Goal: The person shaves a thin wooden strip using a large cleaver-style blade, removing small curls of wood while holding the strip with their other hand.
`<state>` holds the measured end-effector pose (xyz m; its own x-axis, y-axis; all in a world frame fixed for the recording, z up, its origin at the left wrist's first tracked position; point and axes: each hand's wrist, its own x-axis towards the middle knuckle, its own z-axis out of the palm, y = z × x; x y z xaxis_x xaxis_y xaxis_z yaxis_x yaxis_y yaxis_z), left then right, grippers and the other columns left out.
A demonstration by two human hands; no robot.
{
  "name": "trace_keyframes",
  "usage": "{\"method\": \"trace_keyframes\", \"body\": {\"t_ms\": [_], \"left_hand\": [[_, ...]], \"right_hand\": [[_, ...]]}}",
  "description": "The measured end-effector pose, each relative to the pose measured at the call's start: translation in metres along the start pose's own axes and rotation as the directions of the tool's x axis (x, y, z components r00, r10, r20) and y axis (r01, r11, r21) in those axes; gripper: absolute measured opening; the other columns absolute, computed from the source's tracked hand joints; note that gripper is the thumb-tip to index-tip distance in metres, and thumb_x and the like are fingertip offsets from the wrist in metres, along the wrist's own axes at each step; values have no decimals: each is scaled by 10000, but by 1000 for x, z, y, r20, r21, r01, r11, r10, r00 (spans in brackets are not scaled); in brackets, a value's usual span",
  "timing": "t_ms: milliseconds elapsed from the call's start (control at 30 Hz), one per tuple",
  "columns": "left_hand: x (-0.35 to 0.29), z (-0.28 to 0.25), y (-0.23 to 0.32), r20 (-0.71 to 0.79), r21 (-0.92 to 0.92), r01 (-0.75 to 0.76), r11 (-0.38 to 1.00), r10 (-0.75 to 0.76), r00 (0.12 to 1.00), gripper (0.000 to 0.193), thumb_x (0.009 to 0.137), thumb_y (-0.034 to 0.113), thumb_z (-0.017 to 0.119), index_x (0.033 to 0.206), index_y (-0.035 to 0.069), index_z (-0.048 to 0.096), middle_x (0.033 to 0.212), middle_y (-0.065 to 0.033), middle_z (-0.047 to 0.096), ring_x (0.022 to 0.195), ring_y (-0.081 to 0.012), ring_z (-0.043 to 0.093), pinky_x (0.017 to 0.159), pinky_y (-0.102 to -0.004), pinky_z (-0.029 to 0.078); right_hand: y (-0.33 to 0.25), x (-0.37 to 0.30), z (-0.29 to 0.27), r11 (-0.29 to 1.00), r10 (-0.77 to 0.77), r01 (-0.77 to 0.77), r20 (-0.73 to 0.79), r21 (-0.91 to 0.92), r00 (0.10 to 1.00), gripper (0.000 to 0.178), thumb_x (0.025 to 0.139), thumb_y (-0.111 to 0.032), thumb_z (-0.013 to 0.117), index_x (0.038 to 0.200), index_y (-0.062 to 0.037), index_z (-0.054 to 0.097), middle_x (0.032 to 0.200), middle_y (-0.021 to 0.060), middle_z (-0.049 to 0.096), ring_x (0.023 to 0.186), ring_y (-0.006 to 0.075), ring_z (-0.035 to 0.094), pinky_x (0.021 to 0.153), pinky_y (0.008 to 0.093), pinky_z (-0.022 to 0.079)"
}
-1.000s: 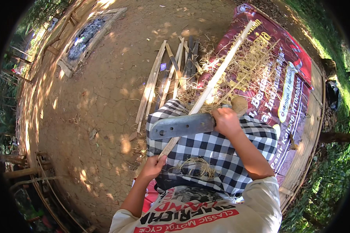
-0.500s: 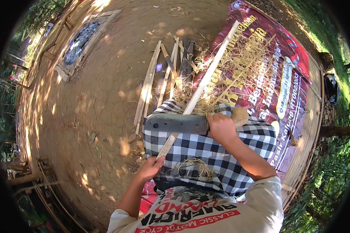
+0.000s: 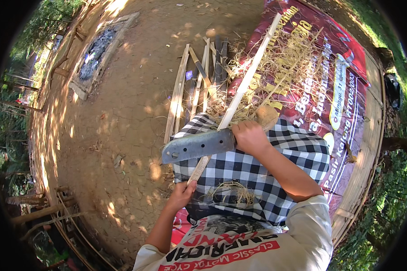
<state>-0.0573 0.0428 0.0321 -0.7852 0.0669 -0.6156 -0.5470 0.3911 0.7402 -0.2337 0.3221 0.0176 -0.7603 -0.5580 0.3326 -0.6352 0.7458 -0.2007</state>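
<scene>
My right hand [image 3: 252, 137] is wrapped around the handle of a broad cleaver [image 3: 198, 146], whose rounded wooden butt shows beyond my fingers. The wide grey blade, pierced with several holes, lies across a long pale split-bamboo strip [image 3: 248, 77]. My left hand [image 3: 182, 195] grips the near end of that strip, which slants away over my lap to the far right. A black-and-white checked cloth [image 3: 276, 174] covers my lap. On it rests a small tuft of shavings [image 3: 233, 193].
Several bamboo strips [image 3: 178, 90] lie on the bare earth ahead. Curly shavings [image 3: 285, 58] are heaped on a dark red printed banner [image 3: 298, 97], laid over a bamboo platform [image 3: 364, 149] at right. A framed ash pit [image 3: 97, 52] sits at far left.
The cleaver has tilted, its handle end swinging up and away and its blade tip dropping to the lower left. My left hand still holds the strip in about the same place.
</scene>
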Motion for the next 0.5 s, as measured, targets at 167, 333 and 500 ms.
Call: {"method": "trace_keyframes", "body": {"t_ms": [167, 333, 500], "left_hand": [[-2, 0, 4, 0, -54, 74, 996, -74, 997, 439, 987, 381, 506, 679, 67, 508, 573, 47, 434, 505, -59, 385, 454, -249, 310], [0, -1, 10, 61, -99, 106, 989, -100, 993, 428, 988, 384, 499, 683, 83, 499, 572, 52, 422, 492, -50, 370, 442, -239, 293], [-1, 0, 11, 54, -77, 79, 994, -75, 996, 436, 982, 406, 506, 682, 89, 504, 568, 52, 428, 480, -46, 371, 433, -229, 288]], "right_hand": [[60, -16, -24, 958, 270, -259, 82, -127, 959, 106, 620, -65, 637, 705, -63, 573, 689, 102, 610, 695, 264, 640, 636, 365, 528], [145, -35, -60, 685, 696, -657, 20, -315, 717, 152, 727, -126, 603, 848, -38, 630, 760, 175, 669, 694, 337, 673, 645, 439, 539], [180, -62, -72, 541, 781, -807, -214, -237, 587, 188, 716, -156, 617, 856, -35, 651, 736, 173, 671, 694, 359, 671, 660, 457, 540]]}}
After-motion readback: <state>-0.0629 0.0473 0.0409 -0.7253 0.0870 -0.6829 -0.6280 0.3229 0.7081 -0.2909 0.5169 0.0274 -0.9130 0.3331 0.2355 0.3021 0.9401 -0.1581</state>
